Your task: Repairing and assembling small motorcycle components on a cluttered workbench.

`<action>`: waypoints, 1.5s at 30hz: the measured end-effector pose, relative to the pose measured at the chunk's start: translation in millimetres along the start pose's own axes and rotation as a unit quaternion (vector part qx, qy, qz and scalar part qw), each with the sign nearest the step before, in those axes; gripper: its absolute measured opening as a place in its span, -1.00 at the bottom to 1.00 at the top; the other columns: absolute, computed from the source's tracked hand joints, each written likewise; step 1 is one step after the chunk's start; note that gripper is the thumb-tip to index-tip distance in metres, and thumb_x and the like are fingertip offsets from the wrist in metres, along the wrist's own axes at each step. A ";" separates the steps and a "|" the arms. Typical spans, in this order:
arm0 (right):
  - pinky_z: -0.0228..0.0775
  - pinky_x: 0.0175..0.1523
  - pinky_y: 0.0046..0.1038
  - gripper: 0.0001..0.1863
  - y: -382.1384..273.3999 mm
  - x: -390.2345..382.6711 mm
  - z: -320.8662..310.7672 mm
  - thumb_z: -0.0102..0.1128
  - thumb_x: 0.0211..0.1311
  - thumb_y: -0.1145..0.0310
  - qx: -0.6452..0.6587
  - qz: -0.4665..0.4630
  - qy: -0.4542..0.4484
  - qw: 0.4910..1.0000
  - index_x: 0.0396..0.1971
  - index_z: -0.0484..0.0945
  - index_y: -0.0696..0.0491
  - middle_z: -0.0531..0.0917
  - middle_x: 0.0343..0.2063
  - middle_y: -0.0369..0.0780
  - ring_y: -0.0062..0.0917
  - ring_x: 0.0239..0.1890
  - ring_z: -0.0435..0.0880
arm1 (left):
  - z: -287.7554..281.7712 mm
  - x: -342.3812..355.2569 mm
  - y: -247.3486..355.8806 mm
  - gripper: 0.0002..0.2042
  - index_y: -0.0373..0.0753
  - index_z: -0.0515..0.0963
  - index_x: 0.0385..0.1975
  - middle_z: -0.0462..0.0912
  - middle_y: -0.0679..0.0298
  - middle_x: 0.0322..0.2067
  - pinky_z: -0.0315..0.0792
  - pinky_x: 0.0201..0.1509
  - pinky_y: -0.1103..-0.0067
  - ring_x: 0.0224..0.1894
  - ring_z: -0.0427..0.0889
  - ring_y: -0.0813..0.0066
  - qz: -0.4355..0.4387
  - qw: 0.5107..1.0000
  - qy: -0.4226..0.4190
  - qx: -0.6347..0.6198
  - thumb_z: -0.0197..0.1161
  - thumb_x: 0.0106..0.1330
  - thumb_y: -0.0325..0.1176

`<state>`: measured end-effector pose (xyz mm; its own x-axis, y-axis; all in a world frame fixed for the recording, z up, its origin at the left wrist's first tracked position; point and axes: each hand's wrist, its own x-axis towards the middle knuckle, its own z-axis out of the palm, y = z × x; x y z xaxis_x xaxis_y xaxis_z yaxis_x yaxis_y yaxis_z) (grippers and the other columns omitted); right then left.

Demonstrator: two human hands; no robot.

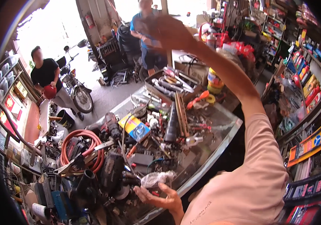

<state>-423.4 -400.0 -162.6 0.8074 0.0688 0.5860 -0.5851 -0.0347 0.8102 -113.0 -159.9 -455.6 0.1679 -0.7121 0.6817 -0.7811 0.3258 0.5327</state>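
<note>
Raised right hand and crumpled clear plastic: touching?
Apart. Head view shows the raised right hand near the top, the crumpled clear plastic far below, and the tool tray between.

right arm (pixel 224 69): is stretching forward and leftward, bending slightly at the elbow
right hand (pixel 168 33): is hovering high, blurring too much to show its grip
left hand (pixel 162 200): is hanging low near the torso (pixel 235 198), fingers (pixel 141 194) pointing left
left thumb (pixel 164 187): is standing apart from the fingers
</note>
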 end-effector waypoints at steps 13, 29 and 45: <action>0.42 0.08 -0.20 -0.33 11.4 -10.6 93.5 0.25 0.13 -0.10 0.070 0.006 -0.270 0.960 0.12 0.47 0.07 0.63 -0.11 -0.10 -0.28 -0.07 0.63 | -31.2 -25.2 -10.7 -0.50 -0.42 0.23 0.21 0.24 -0.12 0.26 0.09 0.39 0.08 0.35 0.18 -0.08 -0.119 0.976 0.056 0.174 0.13 0.36 -0.30; 0.29 0.19 -0.13 -0.93 -248.3 -104.5 -229.5 0.35 -0.05 0.56 0.123 0.586 -0.207 0.774 -0.59 0.60 0.13 0.69 -0.31 -0.21 -0.22 0.00 0.57 | -25.6 -18.5 -27.0 -0.58 -0.35 0.40 0.09 0.37 -0.10 0.15 0.14 0.31 0.00 0.26 0.26 -0.21 0.025 0.997 0.005 0.066 0.18 0.29 -0.29; 0.35 0.11 -0.14 -0.89 -260.6 -76.1 -158.6 0.42 -0.03 0.47 0.202 0.530 -0.102 0.817 -0.60 0.65 0.14 0.69 -0.42 -0.21 -0.27 -0.12 0.61 | -21.9 -2.1 -19.9 -0.74 -0.37 0.50 -0.06 0.41 -0.06 0.12 0.24 0.24 0.08 0.23 0.34 -0.13 0.110 0.993 -0.011 -0.046 0.16 0.26 -0.48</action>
<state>-344.4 -238.0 -420.3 -0.1173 -0.3792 0.9178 -0.9244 -0.2961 -0.2405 -84.6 -151.2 -456.7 -0.0142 -0.6309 0.7757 -0.7385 0.5296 0.4172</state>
